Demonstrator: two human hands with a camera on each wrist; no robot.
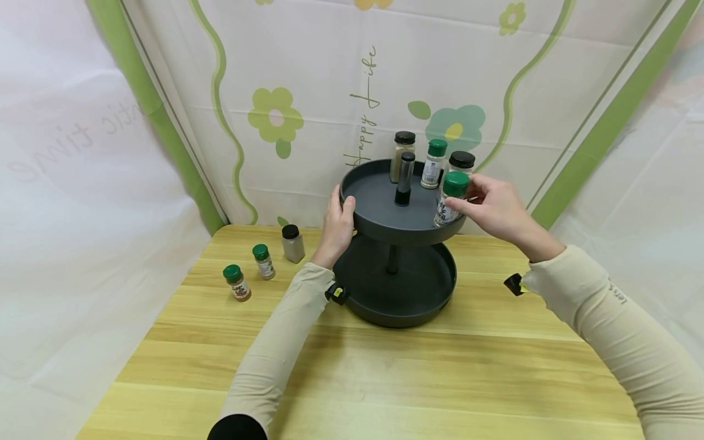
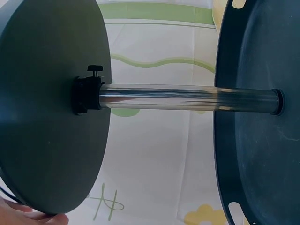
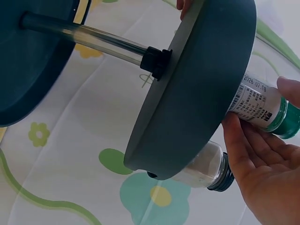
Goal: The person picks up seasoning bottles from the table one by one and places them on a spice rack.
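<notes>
A white fabric screen printed with green and teal flowers (image 1: 330, 73) hangs behind a pale, wood-grained table (image 1: 352, 379). On the table, a dark grey lower tray (image 1: 401, 321), round and shallow, carries a matching round upper tray (image 1: 407, 235) on a slender central post (image 2: 154, 97). From where I stand, the person's left hand (image 1: 334, 227) grips the upper tray's left rim; the right hand (image 1: 502, 211) has its grip closed on a clear jar with a green cap and white label (image 1: 444, 214). That jar is just inside the upper tray's right-hand edge, slightly tilted; I cannot tell whether its base touches the floor of the tray. Close behind it is a clear jar with a black cap (image 1: 461, 161); further back are a slim green-capped jar (image 1: 433, 168) and a black-capped jar with beige contents (image 1: 404, 153). Three small capped jars (image 1: 264, 263) stand apart on the table's left. Since the jars sit toward the back and right, the left hand would do well to hold the rim level while the right sets the base flat, clear of its black-capped neighbour, before letting go.
</notes>
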